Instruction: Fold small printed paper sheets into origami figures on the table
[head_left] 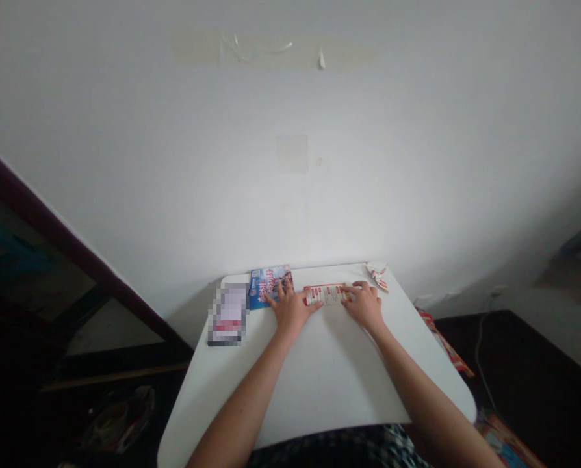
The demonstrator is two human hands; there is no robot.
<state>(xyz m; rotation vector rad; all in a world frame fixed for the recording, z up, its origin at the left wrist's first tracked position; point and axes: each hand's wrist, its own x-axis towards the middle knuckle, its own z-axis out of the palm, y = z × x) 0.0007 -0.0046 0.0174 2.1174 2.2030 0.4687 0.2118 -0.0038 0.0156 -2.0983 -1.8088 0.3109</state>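
A printed strip of paper (327, 294) with red and white panels lies flat on the white table (320, 370). My left hand (289, 311) is open with spread fingers; its fingertips rest over a blue printed leaflet (258, 292), and its thumb touches the strip's left end. On the strip's right end lie the fingertips of my right hand (366, 305), the index finger stretched toward the left. That hand is open too, its palm low over the table. Part of the leaflet is hidden under my left fingers.
A pixelated flat object (229, 315) lies at the table's left edge. Behind my right hand is a folded red-and-white paper piece (377, 275). The wall (310, 214) rises behind the table. Colourful printed items (444, 341) and a cable (480, 344) are on the right below.
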